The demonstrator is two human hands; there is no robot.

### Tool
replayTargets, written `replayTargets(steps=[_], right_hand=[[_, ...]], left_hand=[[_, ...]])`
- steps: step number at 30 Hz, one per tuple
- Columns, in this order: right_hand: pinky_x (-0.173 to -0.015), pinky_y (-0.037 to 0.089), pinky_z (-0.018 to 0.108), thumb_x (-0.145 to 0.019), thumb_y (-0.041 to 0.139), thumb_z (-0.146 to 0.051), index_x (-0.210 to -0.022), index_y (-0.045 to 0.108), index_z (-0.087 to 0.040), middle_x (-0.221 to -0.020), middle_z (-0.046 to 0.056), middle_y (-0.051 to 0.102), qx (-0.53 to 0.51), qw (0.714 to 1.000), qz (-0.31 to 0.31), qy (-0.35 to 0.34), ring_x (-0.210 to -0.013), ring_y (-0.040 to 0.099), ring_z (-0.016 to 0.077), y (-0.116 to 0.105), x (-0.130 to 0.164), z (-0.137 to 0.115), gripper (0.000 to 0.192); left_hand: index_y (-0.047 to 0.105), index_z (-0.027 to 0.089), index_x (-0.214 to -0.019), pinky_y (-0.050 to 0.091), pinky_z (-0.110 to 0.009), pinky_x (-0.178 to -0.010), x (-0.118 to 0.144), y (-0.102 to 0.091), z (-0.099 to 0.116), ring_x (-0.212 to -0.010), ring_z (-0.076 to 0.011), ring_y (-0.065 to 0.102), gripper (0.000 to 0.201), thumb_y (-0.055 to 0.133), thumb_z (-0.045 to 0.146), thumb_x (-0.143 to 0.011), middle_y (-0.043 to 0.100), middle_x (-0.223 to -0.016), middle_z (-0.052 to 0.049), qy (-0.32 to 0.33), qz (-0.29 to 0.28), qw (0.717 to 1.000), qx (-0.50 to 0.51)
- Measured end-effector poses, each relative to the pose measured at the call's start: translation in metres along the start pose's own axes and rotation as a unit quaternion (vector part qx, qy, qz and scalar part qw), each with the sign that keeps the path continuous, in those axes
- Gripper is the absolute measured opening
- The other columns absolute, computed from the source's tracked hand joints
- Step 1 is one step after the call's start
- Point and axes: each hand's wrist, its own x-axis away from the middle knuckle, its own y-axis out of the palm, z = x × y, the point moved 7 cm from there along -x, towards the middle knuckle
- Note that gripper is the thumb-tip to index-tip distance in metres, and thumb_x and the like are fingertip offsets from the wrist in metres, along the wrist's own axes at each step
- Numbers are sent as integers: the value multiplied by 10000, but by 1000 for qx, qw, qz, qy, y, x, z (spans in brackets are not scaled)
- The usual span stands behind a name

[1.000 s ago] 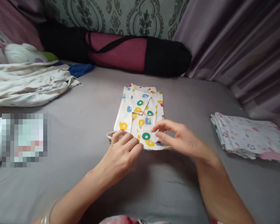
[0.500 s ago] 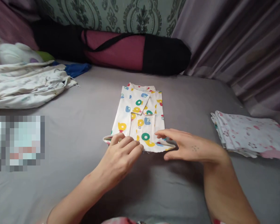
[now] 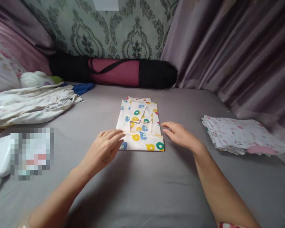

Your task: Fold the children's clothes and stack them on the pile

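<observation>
1. The grey bed sheet (image 3: pixel 142 190) spreads under everything.
2. The folded printed shirt (image 3: pixel 140 126) lies at its centre.
3. Your left hand (image 3: pixel 104 150) lies flat and open, touching the shirt's left corner.
4. Your right hand (image 3: pixel 179 136) rests open just beside its right edge.

Grey bed sheet (image 3: pixel 142 190); green damask wall (image 3: pixel 109 31); purple curtain (image 3: pixel 228 47) at right.

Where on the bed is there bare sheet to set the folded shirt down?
Bare grey sheet lies in front, between the two forearms. Another strip runs between the folded shirt and the stack of folded cloths at right. The left side is crowded: rumpled white garments and more items at the edge.
</observation>
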Motion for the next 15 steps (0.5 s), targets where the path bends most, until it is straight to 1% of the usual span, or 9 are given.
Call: replayTargets(steps=[2,3,5,7,10,12,15], right_hand=[[-1060,400,408,-979,377,-289,-1283,583,-200,-1327,101,593,18,999,9,-40,-1221,542,243,10,8,-19,378],[-1107,354,414,-993,343,-299,-1345,535,-191,-1402,107,534,25,997,3,-68,-1299,479,238,19,12,-30,415],[-1176,242,431,-1005,313,-323,-1450,414,-177,-1524,101,383,48,989,-35,-132,-1418,316,222,42,20,-52,479],[-1203,139,459,-1002,325,-341,-1493,339,-179,-1573,87,275,77,976,-76,-189,-1465,190,218,63,25,-68,518],[-1206,56,484,-989,359,-343,-1506,315,-200,-1585,70,234,105,962,-97,-234,-1477,123,220,78,22,-73,538],[-1205,46,486,-985,361,-325,-1515,291,-211,-1585,62,235,110,958,-104,-243,-1478,117,213,82,17,-69,547],[-1202,64,483,-985,345,-301,-1526,255,-226,-1584,54,240,106,959,-112,-238,-1475,131,196,86,12,-60,554]], left_hand=[[569,225,-1260,447,-423,-983,1,15,3,-1213,-246,559,354,347,311,-998,598,-1329,-102,24,-35,999,19],[547,215,-1296,427,-435,-1026,1,22,4,-1274,-246,514,379,323,306,-1004,564,-1375,-105,33,-51,998,26],[482,197,-1376,346,-459,-1114,-3,36,7,-1376,-242,402,428,290,312,-1012,483,-1456,-107,49,-84,995,30],[414,191,-1438,256,-466,-1170,-8,47,6,-1431,-235,301,470,281,350,-1016,403,-1511,-102,53,-105,993,23],[359,202,-1479,168,-449,-1201,-13,58,-1,-1467,-227,188,524,279,426,-1013,306,-1561,-80,44,-112,993,8],[339,210,-1492,147,-446,-1204,-12,66,-7,-1471,-225,167,542,266,449,-1011,280,-1569,-69,36,-130,991,4],[307,228,-1507,150,-451,-1198,-8,76,-14,-1467,-224,182,552,251,464,-1011,265,-1570,-63,18,-161,987,7]])
